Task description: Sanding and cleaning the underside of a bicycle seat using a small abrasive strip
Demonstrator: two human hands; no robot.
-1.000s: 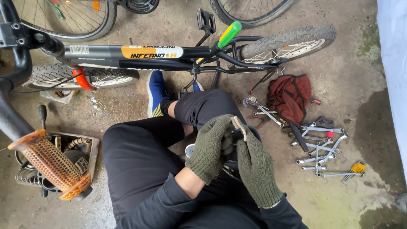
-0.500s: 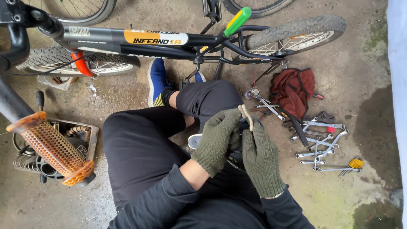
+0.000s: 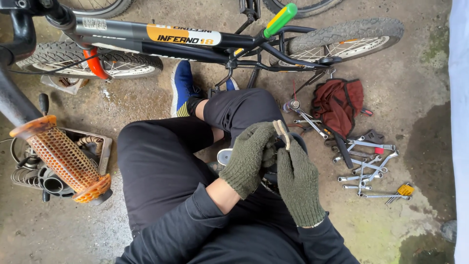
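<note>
— What moved?
— Both gloved hands shifted a little toward the middle of the frame.
— And the fingers?
— The left hand (image 3: 246,156) and right hand (image 3: 298,182) pinch a small tan strip (image 3: 283,133) above the lap. Wrenches (image 3: 366,166) lie right, a red bag (image 3: 339,103) beyond, the bike frame (image 3: 161,40) up top.

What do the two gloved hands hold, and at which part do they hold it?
Both hands, left and right, pinch a thin pale strip by its lower part; its top end sticks out above the fingers. What it is cannot be told.
</note>
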